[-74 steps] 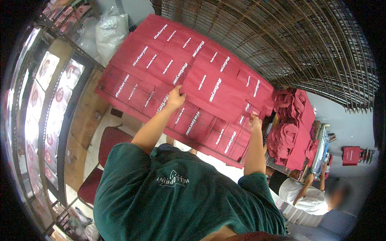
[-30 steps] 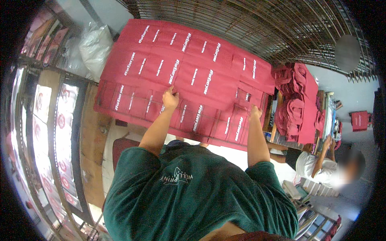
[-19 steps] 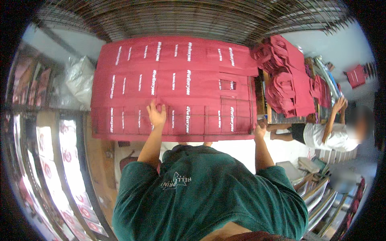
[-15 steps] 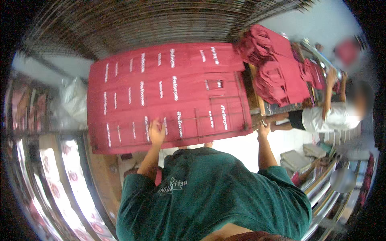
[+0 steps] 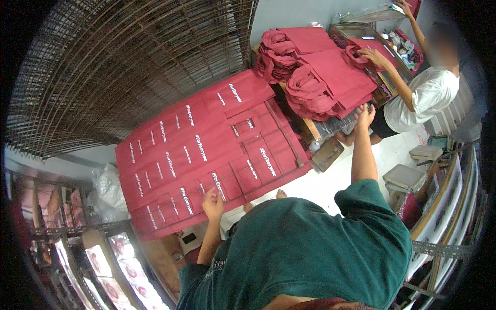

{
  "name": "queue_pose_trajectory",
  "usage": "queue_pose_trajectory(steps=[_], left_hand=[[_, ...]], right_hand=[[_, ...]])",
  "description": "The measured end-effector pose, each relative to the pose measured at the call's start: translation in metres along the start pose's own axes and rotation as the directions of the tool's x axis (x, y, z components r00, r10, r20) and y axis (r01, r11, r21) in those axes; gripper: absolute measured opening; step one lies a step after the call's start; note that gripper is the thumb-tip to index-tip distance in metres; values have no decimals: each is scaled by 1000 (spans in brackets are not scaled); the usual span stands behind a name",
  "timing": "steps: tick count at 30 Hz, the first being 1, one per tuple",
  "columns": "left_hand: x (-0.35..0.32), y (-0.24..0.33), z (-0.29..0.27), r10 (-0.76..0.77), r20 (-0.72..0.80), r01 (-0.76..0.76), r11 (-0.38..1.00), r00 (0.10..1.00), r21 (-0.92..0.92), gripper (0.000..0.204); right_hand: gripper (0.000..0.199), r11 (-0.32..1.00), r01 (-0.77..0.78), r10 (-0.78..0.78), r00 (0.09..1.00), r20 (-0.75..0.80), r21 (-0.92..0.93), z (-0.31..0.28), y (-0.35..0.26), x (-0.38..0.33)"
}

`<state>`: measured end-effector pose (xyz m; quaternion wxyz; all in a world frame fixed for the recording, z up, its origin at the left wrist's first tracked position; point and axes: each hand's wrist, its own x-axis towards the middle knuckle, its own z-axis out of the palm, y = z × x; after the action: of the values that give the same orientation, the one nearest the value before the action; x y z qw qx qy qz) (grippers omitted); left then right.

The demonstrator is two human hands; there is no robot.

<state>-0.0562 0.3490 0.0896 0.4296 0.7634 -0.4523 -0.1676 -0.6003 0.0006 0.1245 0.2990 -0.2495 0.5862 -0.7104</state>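
Observation:
Printed dark-red fabric bags (image 5: 196, 150) lie in overlapping rows on a wire rack in front of me. Over the near edge of these bags is my left hand (image 5: 213, 205), its fingers loosely stretched and nothing visible in them. My right arm reaches forward to the right. At its end my right hand (image 5: 365, 118) has its fingers apart, beside the near corner of a pile of red bags with looped handles (image 5: 330, 88). Whether its fingertips touch the pile cannot be made out.
A co-worker in a white shirt (image 5: 421, 98) stands beyond the pile, one hand on a red bag, the other at a raised printing frame (image 5: 369, 14). Stacked wire racks (image 5: 155, 51) rise at the far left. Flat frames (image 5: 439, 206) stand at the right.
My view has turned toward the right. My right hand has moved from the rack's right end to the bag pile. The left hand stays over the rack's near edge.

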Motion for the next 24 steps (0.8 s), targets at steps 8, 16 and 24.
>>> queue_pose_trajectory(steps=[8,16,24], left_hand=[[-66,-21,-9,-33,-175,50,994,984,96,24],[-108,-33,8,-183,-236,199,979,954,46,22],[-81,-19,28,-70,-170,67,997,983,-26,23]], right_hand=[[82,873,-370,320,926,198,319,55,-9,61],[43,266,445,-292,883,368,-855,82,-2,27],[30,145,744,-464,633,619,-652,52,-29,46]])
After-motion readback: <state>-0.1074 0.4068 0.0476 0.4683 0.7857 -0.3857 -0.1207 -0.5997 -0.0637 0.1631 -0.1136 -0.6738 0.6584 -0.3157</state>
